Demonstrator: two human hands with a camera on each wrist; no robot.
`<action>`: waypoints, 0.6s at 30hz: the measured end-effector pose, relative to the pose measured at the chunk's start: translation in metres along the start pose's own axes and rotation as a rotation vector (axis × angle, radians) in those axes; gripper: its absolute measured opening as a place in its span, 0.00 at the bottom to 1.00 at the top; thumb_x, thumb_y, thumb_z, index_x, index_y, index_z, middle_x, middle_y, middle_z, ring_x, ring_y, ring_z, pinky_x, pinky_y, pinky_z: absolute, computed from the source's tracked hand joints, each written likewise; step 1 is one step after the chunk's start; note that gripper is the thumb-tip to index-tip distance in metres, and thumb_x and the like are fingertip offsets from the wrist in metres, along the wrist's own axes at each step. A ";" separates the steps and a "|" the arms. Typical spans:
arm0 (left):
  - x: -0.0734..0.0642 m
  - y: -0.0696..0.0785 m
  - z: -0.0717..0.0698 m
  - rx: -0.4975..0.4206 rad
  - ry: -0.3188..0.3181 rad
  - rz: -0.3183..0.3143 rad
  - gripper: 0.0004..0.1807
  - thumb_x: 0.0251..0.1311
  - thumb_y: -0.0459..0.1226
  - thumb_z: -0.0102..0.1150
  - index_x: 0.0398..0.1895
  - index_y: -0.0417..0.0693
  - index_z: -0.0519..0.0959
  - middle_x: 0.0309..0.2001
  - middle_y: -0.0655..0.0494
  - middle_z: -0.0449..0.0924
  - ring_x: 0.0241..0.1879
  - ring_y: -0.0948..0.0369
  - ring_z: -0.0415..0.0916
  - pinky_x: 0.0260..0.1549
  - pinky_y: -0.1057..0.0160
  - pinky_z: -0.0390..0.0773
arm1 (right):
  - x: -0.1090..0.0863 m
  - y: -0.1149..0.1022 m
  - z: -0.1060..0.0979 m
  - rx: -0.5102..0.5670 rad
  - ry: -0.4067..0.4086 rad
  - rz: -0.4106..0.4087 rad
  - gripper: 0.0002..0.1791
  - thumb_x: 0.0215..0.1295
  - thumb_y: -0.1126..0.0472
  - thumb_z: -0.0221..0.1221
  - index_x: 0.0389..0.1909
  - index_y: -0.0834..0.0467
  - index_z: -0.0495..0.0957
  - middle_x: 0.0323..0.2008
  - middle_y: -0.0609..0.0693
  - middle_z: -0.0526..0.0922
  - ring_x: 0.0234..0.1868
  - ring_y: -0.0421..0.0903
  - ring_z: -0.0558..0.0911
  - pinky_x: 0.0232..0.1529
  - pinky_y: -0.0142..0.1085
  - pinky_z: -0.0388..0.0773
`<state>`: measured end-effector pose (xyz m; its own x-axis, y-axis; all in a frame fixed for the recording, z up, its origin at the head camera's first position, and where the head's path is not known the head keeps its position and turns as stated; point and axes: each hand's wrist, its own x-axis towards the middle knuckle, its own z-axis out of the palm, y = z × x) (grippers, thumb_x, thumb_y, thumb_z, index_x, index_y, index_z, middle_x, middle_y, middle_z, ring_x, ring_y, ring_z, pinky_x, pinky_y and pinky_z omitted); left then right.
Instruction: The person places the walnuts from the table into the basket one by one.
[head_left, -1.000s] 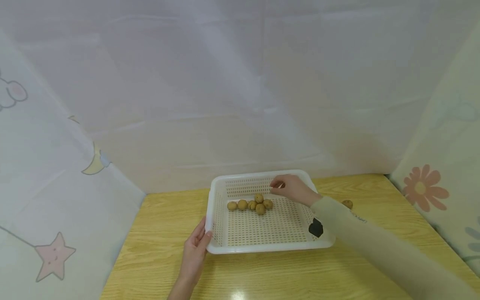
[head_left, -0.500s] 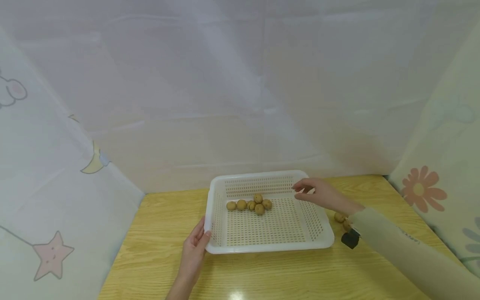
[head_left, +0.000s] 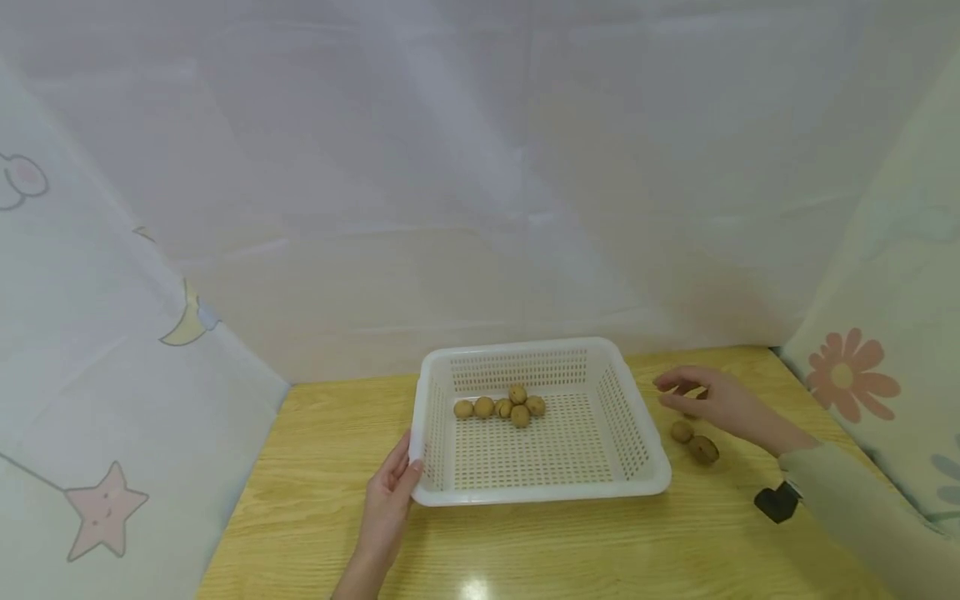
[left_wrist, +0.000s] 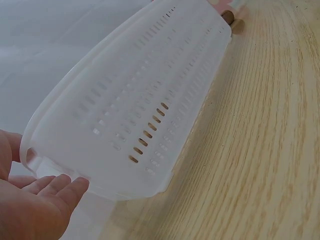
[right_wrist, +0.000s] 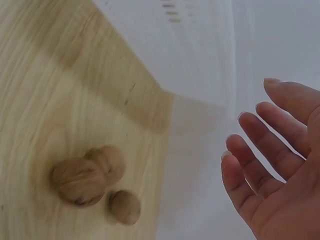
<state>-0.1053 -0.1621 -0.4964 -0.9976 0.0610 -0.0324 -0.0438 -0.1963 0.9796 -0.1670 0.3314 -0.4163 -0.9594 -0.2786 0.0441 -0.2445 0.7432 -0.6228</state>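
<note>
A white plastic basket (head_left: 540, 497) with slotted walls sits on the table, with several walnuts (head_left: 520, 416) clustered on its floor toward the back left. My left hand (head_left: 388, 504) holds the basket's left rim near the front corner, thumb over the rim and fingers against the outside, as the left wrist view also shows. Right of the basket, my right hand (head_left: 723, 406) hovers with relaxed, spread fingers and an empty palm (right_wrist: 295, 205). Near and below it lie loose walnuts (head_left: 703, 450); the right wrist view shows a large walnut (right_wrist: 79, 181) touching another, and a smaller one (right_wrist: 125, 206) beside them.
The wood-grain table (head_left: 315, 467) extends on both sides of the basket. A pale cloth backdrop (head_left: 480, 208) hangs behind the table's back edge, with printed sheets (head_left: 855, 375) at both sides. A black device (head_left: 777, 502) is strapped at the right wrist.
My right hand has moved right, from above the basket out over the loose walnuts, uncovering them. The left hand and the walnuts in the basket stay put.
</note>
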 end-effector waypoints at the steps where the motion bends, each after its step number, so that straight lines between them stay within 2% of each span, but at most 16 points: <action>1: 0.000 0.000 0.000 0.000 0.000 -0.001 0.34 0.78 0.33 0.51 0.82 0.36 0.53 0.80 0.38 0.55 0.76 0.44 0.59 0.67 0.59 0.73 | -0.003 0.005 -0.001 -0.003 0.003 0.009 0.18 0.75 0.51 0.62 0.58 0.56 0.83 0.55 0.54 0.86 0.48 0.39 0.81 0.42 0.33 0.83; 7: 0.001 0.000 0.000 0.000 0.010 -0.012 0.34 0.78 0.33 0.52 0.82 0.37 0.54 0.80 0.39 0.56 0.76 0.44 0.59 0.67 0.59 0.73 | -0.018 0.027 -0.006 -0.032 0.029 0.005 0.18 0.75 0.52 0.63 0.59 0.55 0.83 0.54 0.53 0.86 0.46 0.30 0.79 0.42 0.33 0.83; 18: 0.000 0.000 0.000 0.002 0.016 -0.014 0.34 0.78 0.33 0.52 0.82 0.37 0.54 0.79 0.38 0.57 0.76 0.44 0.60 0.67 0.58 0.73 | -0.051 0.062 0.008 -0.084 0.019 0.082 0.21 0.73 0.51 0.65 0.60 0.58 0.83 0.56 0.58 0.85 0.44 0.33 0.80 0.37 0.34 0.82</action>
<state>-0.1056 -0.1622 -0.4960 -0.9976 0.0484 -0.0496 -0.0581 -0.1934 0.9794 -0.1321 0.3872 -0.4636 -0.9789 -0.2039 0.0114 -0.1755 0.8116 -0.5572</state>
